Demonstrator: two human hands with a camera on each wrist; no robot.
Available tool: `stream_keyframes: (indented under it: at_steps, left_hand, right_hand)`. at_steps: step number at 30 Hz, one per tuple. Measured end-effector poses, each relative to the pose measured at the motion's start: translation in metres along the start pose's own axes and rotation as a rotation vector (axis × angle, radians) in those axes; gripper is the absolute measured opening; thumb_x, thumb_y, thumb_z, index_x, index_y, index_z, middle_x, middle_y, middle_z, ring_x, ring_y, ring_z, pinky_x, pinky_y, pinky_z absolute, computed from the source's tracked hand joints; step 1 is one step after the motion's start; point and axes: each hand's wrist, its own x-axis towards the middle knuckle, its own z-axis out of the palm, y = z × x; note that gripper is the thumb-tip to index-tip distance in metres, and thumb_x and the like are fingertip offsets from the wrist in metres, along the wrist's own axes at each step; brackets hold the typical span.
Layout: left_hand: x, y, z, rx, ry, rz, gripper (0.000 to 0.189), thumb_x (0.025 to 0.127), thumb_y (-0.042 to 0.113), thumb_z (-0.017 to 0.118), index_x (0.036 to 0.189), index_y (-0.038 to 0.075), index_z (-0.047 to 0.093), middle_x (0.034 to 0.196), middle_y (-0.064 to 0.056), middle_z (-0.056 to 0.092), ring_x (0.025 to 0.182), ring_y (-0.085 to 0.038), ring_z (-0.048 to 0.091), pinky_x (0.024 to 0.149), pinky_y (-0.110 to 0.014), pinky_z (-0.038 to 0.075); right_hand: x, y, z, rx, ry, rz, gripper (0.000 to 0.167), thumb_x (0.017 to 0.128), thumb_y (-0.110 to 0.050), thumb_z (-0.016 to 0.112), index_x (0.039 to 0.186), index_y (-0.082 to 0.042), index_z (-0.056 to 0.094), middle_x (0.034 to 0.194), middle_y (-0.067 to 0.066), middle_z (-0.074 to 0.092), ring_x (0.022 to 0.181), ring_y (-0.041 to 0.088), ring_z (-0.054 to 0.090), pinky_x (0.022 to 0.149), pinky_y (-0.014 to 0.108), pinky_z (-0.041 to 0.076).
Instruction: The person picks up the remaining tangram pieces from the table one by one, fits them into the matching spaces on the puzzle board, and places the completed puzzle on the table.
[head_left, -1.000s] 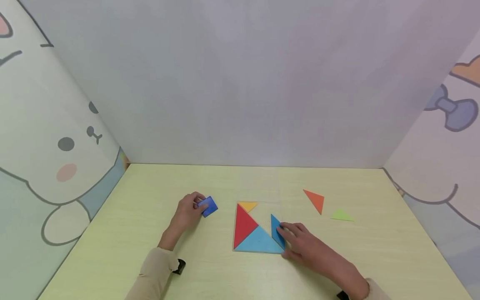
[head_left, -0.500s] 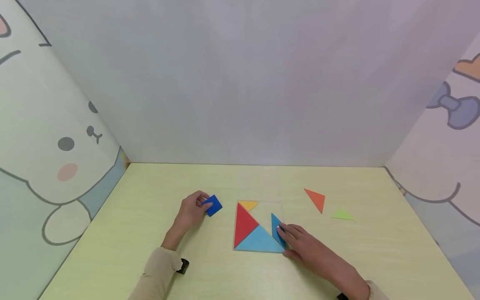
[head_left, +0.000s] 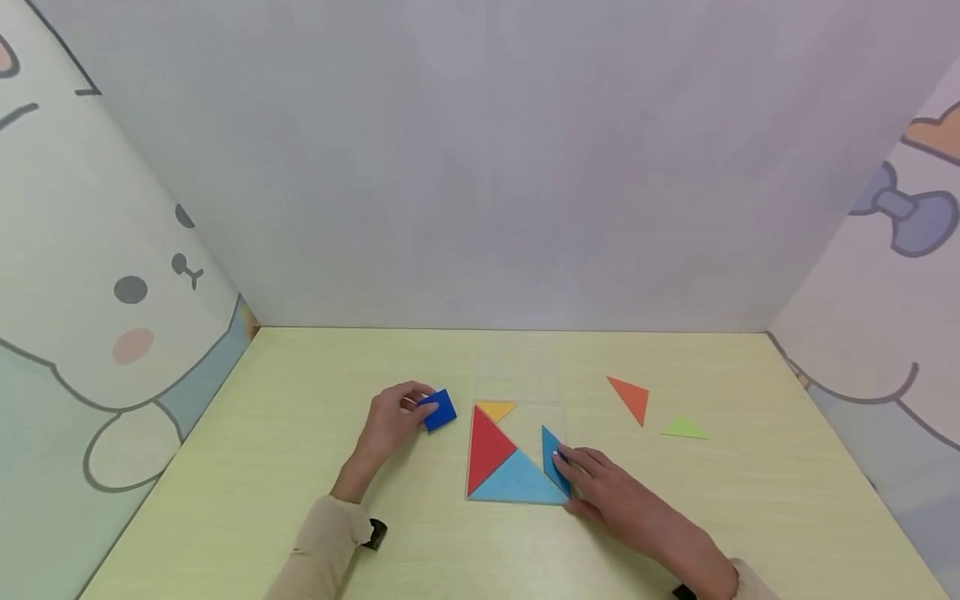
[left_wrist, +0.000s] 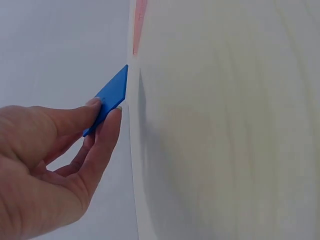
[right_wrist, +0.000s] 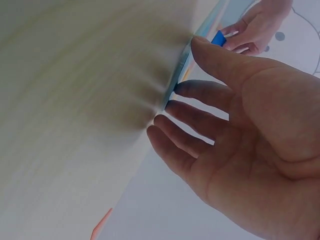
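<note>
My left hand (head_left: 392, 421) pinches a dark blue square tangram piece (head_left: 442, 412) between thumb and fingers. In the left wrist view that piece (left_wrist: 112, 93) tilts, raised off the table with its shadow beside it. My right hand (head_left: 611, 492) rests its fingertips on a blue parallelogram piece (head_left: 550, 458), partly hidden under them. Its thumb touches the corner where the parallelogram meets a light blue triangle (head_left: 519, 482). A red triangle (head_left: 489, 450) joins the light blue one, and a small yellow triangle (head_left: 497, 411) touches its upper tip. Relaxed fingers of the right hand (right_wrist: 235, 130) show in the right wrist view.
On the right of the table (head_left: 225, 500) lie an orange triangle (head_left: 632, 400) and a small green triangle (head_left: 685, 428), apart from each other. A grey-white wall (head_left: 480, 167) stands behind, with cartoon-printed panels on both sides.
My left hand has moved right with the blue square, nearer to the red and yellow triangles. The right hand and the other pieces stay in place.
</note>
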Motion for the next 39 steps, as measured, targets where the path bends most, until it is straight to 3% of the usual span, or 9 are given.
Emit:
stream_keyframes:
  at_steps: [11,18,35,39]
  left_hand:
    - [-0.001,0.015,0.011,-0.073,-0.065,0.039,0.021,0.091,0.005,0.077,0.112,0.003,0.077,0.103,-0.01,0.072,0.089,-0.023,0.067,0.067,-0.027,0.059]
    - [0.001,0.022,0.021,-0.049,-0.098,0.103,0.019,0.092,0.007,0.077,0.111,0.005,0.078,0.106,-0.01,0.074,0.093,-0.025,0.067,0.068,-0.027,0.058]
    - [0.008,0.036,0.041,-0.014,-0.174,0.17,0.021,0.093,0.007,0.075,0.113,0.008,0.079,0.105,-0.008,0.073,0.096,-0.024,0.068,0.073,-0.024,0.058]
    - [0.011,0.038,0.045,-0.02,-0.196,0.221,0.021,0.093,0.006,0.076,0.113,0.007,0.079,0.102,-0.007,0.073,0.093,-0.023,0.069,0.074,-0.024,0.057]
  right_hand:
    - [-0.001,0.001,0.001,-0.01,0.033,-0.033,0.057,0.099,-0.027,0.069,0.146,0.001,0.053,0.146,0.016,0.053,0.128,0.033,0.052,0.099,0.041,0.053]
    - [-0.001,0.001,0.0,0.002,0.03,-0.029,0.057,0.099,-0.027,0.069,0.146,0.001,0.053,0.146,0.016,0.053,0.128,0.033,0.052,0.099,0.041,0.053]
    - [0.0,0.0,-0.001,0.012,0.002,-0.007,0.057,0.1,-0.029,0.067,0.147,-0.001,0.053,0.148,0.014,0.052,0.13,0.032,0.052,0.1,0.043,0.052]
    - [0.0,0.0,-0.001,0.012,-0.001,-0.004,0.057,0.1,-0.03,0.068,0.147,-0.001,0.053,0.148,0.015,0.052,0.13,0.033,0.052,0.099,0.043,0.053]
